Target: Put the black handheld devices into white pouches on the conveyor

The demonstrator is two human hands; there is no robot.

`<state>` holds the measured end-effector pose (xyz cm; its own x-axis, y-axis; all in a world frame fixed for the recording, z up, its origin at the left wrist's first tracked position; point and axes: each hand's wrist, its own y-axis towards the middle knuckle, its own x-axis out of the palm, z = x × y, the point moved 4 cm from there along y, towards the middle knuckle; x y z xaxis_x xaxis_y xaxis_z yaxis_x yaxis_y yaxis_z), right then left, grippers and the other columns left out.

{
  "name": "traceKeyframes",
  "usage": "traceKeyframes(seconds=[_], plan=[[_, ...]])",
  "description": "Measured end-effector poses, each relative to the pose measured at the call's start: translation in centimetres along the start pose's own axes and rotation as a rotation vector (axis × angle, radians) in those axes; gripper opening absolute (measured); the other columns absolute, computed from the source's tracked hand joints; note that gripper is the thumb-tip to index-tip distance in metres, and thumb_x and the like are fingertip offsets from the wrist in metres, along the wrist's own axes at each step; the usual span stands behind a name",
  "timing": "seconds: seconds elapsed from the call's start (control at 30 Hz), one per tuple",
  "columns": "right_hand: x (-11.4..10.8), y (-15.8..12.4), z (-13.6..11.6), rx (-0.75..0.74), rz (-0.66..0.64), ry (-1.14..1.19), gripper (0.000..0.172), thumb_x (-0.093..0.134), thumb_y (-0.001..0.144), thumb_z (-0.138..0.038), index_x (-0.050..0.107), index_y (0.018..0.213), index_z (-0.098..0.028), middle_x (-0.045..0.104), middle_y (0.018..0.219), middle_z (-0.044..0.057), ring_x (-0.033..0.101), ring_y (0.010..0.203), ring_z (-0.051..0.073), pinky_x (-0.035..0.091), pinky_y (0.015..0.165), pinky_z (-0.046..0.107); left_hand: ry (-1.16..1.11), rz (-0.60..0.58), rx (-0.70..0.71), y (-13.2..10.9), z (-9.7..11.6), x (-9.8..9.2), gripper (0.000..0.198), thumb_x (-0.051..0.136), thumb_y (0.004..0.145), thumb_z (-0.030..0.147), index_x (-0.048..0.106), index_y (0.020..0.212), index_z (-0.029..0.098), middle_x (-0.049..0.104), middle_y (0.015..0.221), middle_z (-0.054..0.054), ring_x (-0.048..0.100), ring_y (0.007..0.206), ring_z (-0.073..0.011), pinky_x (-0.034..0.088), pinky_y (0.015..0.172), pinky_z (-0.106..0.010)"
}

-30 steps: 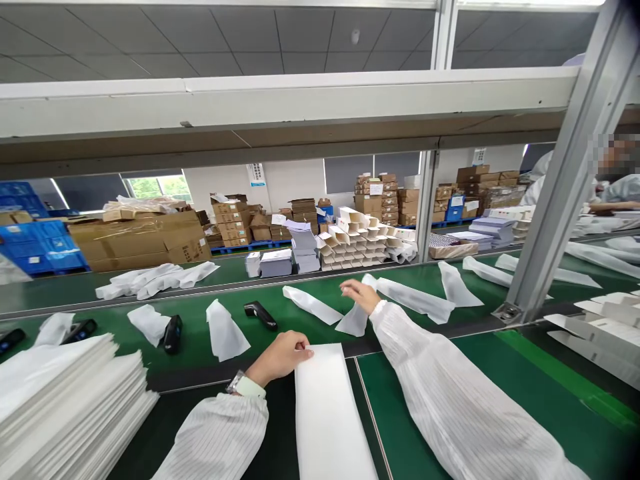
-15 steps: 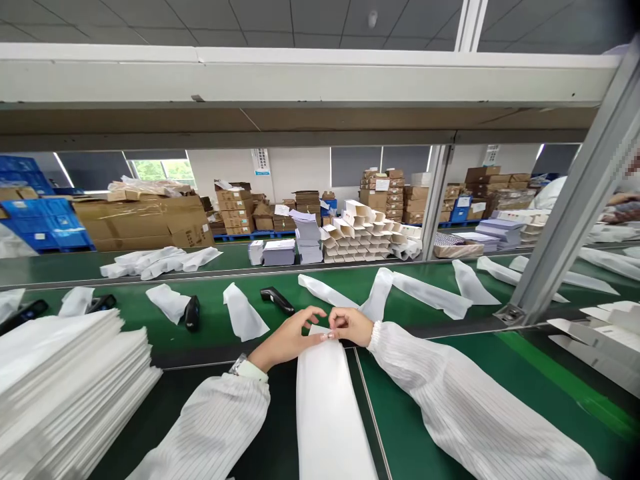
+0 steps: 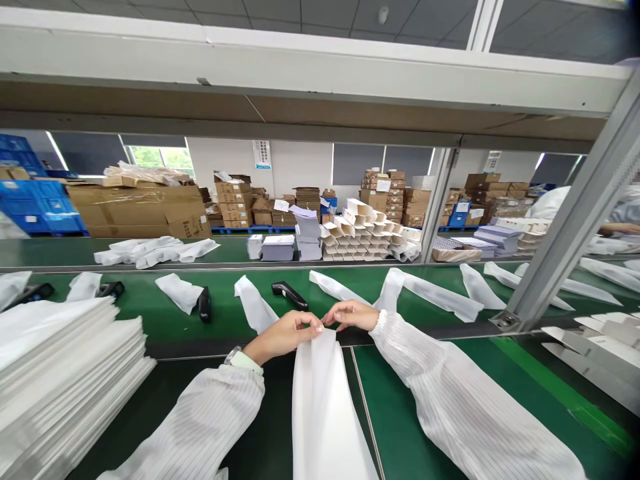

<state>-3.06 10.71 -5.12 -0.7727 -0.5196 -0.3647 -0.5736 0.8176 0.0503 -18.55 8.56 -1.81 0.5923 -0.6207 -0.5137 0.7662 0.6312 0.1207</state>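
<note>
A long white sleeve (image 3: pixel 327 413) of thin sheet material stretches from the bottom centre up to my hands, its far end lifted. My left hand (image 3: pixel 290 337) pinches the top edge of this sleeve between thumb and fingers. Just right of that edge is my right hand (image 3: pixel 353 315), fingers bent and thumb near the sleeve's corner; whether it grips the sleeve is too small to tell. A thick stack of similar white sheets (image 3: pixel 70 380) lies at the left.
Beyond my hands a green belt (image 3: pixel 175 333) carries black handheld devices (image 3: pixel 290 295) and loose white sleeves (image 3: pixel 253 307). White cartons (image 3: pixel 600 353) lie at the right beside a slanted metal post (image 3: pixel 575 193). Open white boxes (image 3: pixel 360 233) are piled farther back.
My left hand now pinches the sleeve's end, and my right fingers have loosened and spread. The sleeve's top shows a fold. The view has shifted slightly, and the belt items sit farther right.
</note>
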Motion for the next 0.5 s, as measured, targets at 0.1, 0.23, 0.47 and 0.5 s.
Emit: traceKeyframes(seconds=[0.1, 0.23, 0.47, 0.5], plan=[[-0.6, 2.9, -0.4, 0.042, 0.218, -0.221, 0.03, 0.042, 0.077, -0.042, 0.052, 0.092, -0.018, 0.059, 0.089, 0.005, 0.055, 0.081, 0.015, 0.045, 0.065, 0.027, 0.04, -0.005, -0.02, -0.2, 0.1, 0.3, 0.027, 0.046, 0.074, 0.038, 0.053, 0.064, 0.015, 0.048, 0.064, 0.001, 0.042, 0.061, -0.0109, 0.031, 0.057, -0.021], [0.9, 8.3, -0.1, 0.063, 0.426, -0.352, 0.036, 0.062, 0.065, -0.03, 0.05, 0.097, -0.021, 0.053, 0.096, 0.006, 0.046, 0.097, 0.024, 0.033, 0.083, 0.041, 0.076, -0.005, -0.065, -0.2, -0.2, 0.5, 0.024, 0.044, 0.075, 0.036, 0.053, 0.068, 0.015, 0.047, 0.064, 0.002, 0.039, 0.059, -0.0104, 0.03, 0.054, -0.021], [0.3, 10.8, 2.0, 0.065, 0.632, -0.128, 0.049, 0.058, 0.064, -0.01, 0.04, 0.109, -0.021, 0.053, 0.095, 0.009, 0.046, 0.1, 0.028, 0.028, 0.085, 0.05, 0.158, 0.036, -0.073, -0.1, -1.2, 0.2, 0.024, 0.035, 0.08, 0.036, 0.048, 0.073, 0.017, 0.042, 0.067, 0.003, 0.037, 0.063, -0.0107, 0.029, 0.056, -0.021], [-0.3, 10.3, 2.0, 0.051, 0.641, -0.065, 0.05, 0.055, 0.068, -0.013, 0.034, 0.113, -0.021, 0.054, 0.094, 0.008, 0.05, 0.096, 0.026, 0.033, 0.083, 0.048, 0.151, 0.055, -0.064, -0.1, -1.3, 0.1, 0.024, 0.034, 0.08, 0.036, 0.046, 0.073, 0.017, 0.039, 0.066, 0.003, 0.035, 0.061, -0.0102, 0.028, 0.055, -0.021]])
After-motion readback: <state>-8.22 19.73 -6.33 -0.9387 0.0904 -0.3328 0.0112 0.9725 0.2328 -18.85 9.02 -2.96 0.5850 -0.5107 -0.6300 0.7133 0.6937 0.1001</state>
